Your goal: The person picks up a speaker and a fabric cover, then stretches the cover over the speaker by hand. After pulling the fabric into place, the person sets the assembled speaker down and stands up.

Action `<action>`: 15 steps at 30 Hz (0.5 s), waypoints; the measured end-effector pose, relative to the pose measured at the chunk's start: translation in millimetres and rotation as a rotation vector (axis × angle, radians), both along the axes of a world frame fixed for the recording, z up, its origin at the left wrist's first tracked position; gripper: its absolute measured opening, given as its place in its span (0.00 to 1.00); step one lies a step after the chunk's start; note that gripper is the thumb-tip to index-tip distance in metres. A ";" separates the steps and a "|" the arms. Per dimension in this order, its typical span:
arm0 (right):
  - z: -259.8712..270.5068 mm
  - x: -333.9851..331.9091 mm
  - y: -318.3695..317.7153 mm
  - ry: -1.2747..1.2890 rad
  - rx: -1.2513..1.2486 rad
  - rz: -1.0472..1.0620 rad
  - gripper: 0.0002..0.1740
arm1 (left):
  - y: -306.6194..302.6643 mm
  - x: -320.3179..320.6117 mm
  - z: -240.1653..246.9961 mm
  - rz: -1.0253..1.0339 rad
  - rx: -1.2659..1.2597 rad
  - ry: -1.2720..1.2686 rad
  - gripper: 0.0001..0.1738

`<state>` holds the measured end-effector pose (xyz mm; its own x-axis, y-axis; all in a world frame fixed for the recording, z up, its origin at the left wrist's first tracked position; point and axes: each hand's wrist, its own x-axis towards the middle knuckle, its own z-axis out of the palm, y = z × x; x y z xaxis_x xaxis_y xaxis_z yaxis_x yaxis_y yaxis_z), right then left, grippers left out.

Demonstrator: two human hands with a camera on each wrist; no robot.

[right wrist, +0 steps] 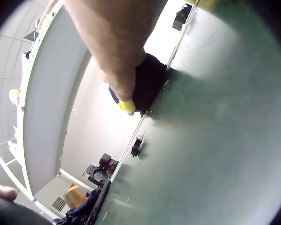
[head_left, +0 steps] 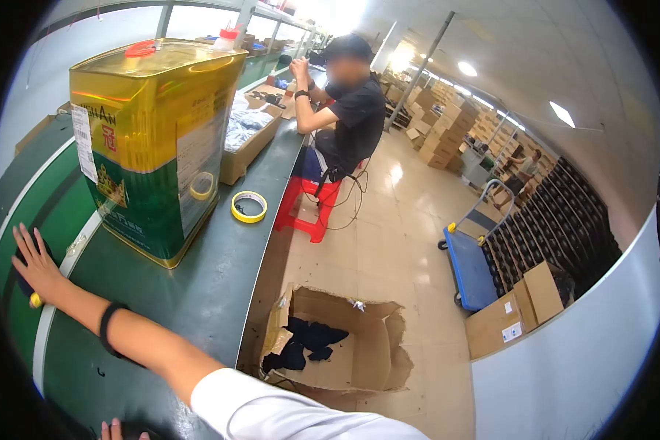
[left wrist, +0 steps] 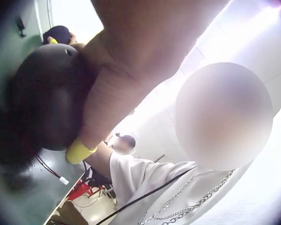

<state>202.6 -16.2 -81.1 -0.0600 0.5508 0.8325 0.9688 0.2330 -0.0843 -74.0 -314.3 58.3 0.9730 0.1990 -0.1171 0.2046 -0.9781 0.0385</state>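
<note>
"Left hand [left wrist: 105,93]?"

"Holding a smooth black dome-shaped shell [left wrist: 51,93], thumb pressed at its edge, other fingers mostly hidden. It's over the dark green bench top [head_left: 191,297]; a red-and-black wire lead with a white plug [left wrist: 63,180] hangs just beside."

"Right hand [head_left: 40,273]?"

"Stretched past the raised white rail [head_left: 45,326], over the green conveyor belt [head_left: 22,330]. Fingers straight, fanned apart. Dark rounded piece, maybe cloth-covered [right wrist: 150,82], under the palm, yellow-tipped thumb at its side. Can't tell if it pinches."

"Step?"

"My read: passing a piece across the rail. Pick-up or put-down, can't tell."

"Next move calls for?"

"Put-down: lift the palm clear. Pick-up: close the fingers first. Either way, steady left hold, and mind that lead snagging."
</note>
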 end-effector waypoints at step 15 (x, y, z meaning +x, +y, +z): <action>-18.0 11.8 -56.8 0.434 -0.451 0.020 0.71 | 9.0 -10.6 -1.5 0.236 0.124 -0.117 0.51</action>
